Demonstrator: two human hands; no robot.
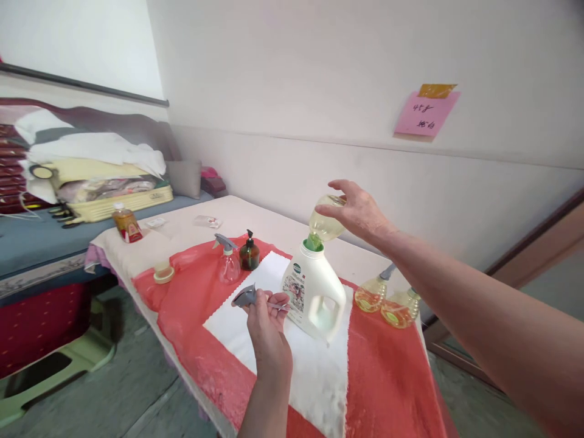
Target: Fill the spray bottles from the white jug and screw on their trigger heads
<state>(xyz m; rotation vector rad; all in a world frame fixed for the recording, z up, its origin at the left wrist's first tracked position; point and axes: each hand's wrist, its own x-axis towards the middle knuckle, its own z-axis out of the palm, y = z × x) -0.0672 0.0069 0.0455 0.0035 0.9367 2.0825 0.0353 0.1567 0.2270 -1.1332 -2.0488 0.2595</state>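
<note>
My right hand [358,210] grips a clear spray bottle [325,224] without its head, turned upside down. The bottle's neck sits at the green mouth [314,242] of a big white detergent jug [314,277]. In my left hand [269,328] is a grey spray head [246,295], its thin tube pointing right towards the jug. The jug stands upright on a white cloth [319,377], with its hollow handle on the right. How much liquid is in the upturned bottle I cannot tell.
Behind the cloth stand a pink spray bottle [229,266] and a brown pump bottle [249,252]. Two yellowish bottles [385,301] are at the right edge of the red cloth [196,316]. A round lid [163,273] and an amber bottle [127,222] lie left; a red stool [43,325] stands below.
</note>
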